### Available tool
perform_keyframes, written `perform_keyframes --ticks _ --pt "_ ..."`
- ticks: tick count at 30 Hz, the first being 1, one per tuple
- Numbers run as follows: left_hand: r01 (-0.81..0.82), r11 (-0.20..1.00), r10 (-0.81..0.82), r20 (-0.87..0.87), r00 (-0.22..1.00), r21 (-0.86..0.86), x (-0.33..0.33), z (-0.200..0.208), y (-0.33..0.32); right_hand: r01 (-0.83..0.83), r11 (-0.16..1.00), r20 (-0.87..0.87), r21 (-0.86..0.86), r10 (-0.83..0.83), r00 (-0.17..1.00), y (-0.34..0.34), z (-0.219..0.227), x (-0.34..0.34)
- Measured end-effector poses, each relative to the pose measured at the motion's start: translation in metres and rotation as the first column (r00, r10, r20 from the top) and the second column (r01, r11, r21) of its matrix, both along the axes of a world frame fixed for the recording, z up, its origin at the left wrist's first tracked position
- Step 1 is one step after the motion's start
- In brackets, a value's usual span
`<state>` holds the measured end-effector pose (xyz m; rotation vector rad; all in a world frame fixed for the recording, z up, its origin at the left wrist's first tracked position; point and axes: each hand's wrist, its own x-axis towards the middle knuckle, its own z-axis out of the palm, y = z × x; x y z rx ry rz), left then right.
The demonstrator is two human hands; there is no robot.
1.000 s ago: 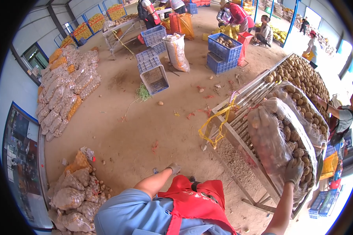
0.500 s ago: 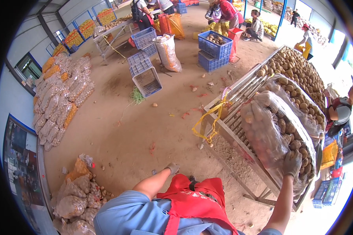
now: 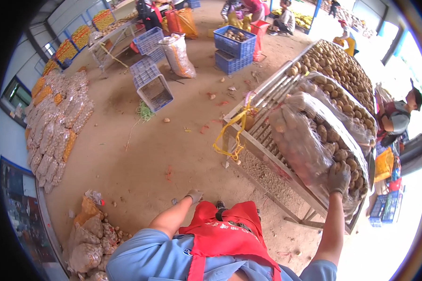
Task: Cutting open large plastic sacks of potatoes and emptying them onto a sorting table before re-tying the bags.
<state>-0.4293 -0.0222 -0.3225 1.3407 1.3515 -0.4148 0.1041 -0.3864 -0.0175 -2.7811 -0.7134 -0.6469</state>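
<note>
My right hand [image 3: 339,178], in a grey glove, lies over the near edge of an open clear plastic bag of potatoes [image 3: 324,136]. Its fingers look spread against the potatoes and the film. The bag leans on its side on a slatted metal sorting table [image 3: 262,119]. Beside it rests a second open bag of potatoes [image 3: 344,105], with loose potatoes [image 3: 337,68] heaped farther back. Away from the table, my gloved left hand [image 3: 194,195] hangs over the floor with nothing in it, fingers loosely extended.
Yellow straps [image 3: 237,136] dangle from the table's left corner. A person [image 3: 396,114] stands at its right side. Blue crates [image 3: 234,49], a tipped crate [image 3: 152,84] and a white sack [image 3: 178,55] stand ahead. Filled sacks [image 3: 58,126] are stacked left; more bags [image 3: 86,243] lie near left.
The whole view has shifted, with the table and crates appearing farther left and higher. My right hand stays on the same bag; my left hand still hangs free.
</note>
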Motion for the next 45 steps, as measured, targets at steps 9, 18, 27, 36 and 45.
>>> perform_keyframes --ticks 9,18,27,36,45 --pt "-0.147 0.986 0.149 0.034 0.988 -0.073 0.003 0.011 0.000 -0.005 1.000 0.030 0.000 0.005 1.000 -0.003 -0.002 0.002" --pt "-0.200 0.979 0.203 0.059 0.977 -0.044 0.005 -0.004 0.006 0.019 0.999 -0.022 -0.038 -0.020 1.000 -0.005 -0.007 0.008" --pt "-0.057 0.997 0.053 0.064 0.997 0.057 0.006 0.000 0.005 -0.006 1.000 -0.034 -0.005 0.006 0.999 -0.004 -0.002 0.004" --pt "0.001 1.000 -0.002 0.044 0.999 0.029 0.004 0.009 0.007 -0.017 1.000 -0.023 0.010 0.018 1.000 -0.002 -0.001 0.003" --pt "-0.100 0.994 0.101 0.047 0.994 -0.036 -0.001 -0.002 0.008 0.028 0.999 0.000 -0.021 -0.028 1.000 -0.004 -0.006 0.004"
